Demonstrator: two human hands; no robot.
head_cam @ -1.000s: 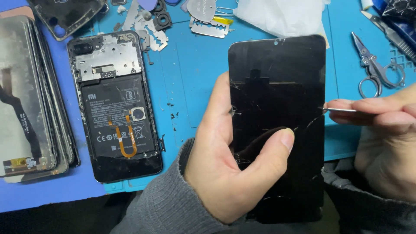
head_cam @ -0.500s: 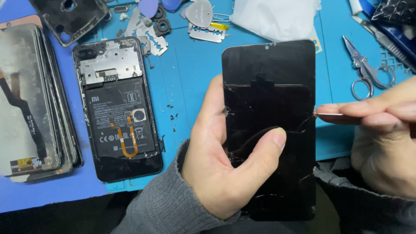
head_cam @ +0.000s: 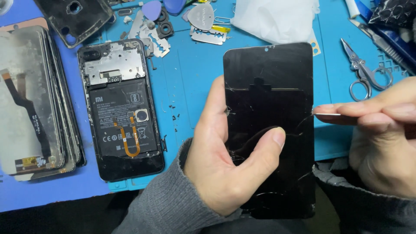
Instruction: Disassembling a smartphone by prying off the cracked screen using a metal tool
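A cracked black screen (head_cam: 268, 125) is held upright above the near edge of the table (head_cam: 190, 91) by the left hand (head_cam: 225, 169). The hand is closed around it: the fingers are wrapped behind its left edge and the thumb is pressed across its lower front, so that the panel is steadied and its right edge is left free. At that right edge, about halfway up, a thin metal blade (head_cam: 327, 114) is presented by the right hand (head_cam: 381, 143), which is closed in a pinch on the blade between thumb and fingertips; the tip is seen touching the screen's edge, though whether it has entered a seam cannot be told. The pinch near the tip appears chosen for fine control.

To the left, an opened phone (head_cam: 121, 108) is laid flat with its battery and orange flex cable exposed. At the far left a stack of removed screens (head_cam: 34, 99) is kept out of the working area. Picks (head_cam: 203, 15), razor blades (head_cam: 208, 37) and small parts are scattered along the far side, a white cloth (head_cam: 277, 19) lies far centre, and small scissors (head_cam: 364, 73) are placed at the right, near the working hand.
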